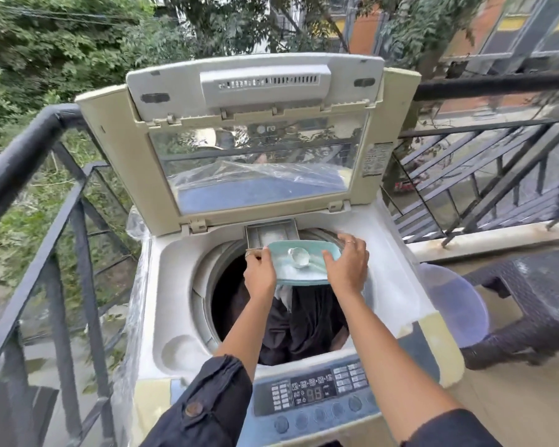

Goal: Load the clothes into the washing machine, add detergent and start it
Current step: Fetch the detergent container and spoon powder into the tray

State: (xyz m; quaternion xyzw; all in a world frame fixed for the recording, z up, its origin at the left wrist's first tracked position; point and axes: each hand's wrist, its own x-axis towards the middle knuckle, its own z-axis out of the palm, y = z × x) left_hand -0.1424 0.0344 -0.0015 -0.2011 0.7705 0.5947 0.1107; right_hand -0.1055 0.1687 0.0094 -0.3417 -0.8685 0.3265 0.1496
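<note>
A top-loading washing machine (pixel 175 285) stands with its lid (pixel 259 150) raised. Dark clothes (pixel 307 324) fill the drum. The detergent drawer (pixel 271 232) at the back rim is pulled out. Over the drum, just in front of the drawer, I hold a teal container (pixel 304 272) of white detergent powder with a clear scoop (pixel 299 258) lying in it. My left hand (pixel 260 275) grips its left edge and my right hand (pixel 347 264) grips its right edge. The control panel (pixel 317 391) at the front shows lit digits.
Black metal railings (pixel 39 201) run along the left and behind the machine on a balcony. A pale purple tub (pixel 455 308) and a dark wicker stool (pixel 536 304) stand to the right. Trees and buildings lie beyond.
</note>
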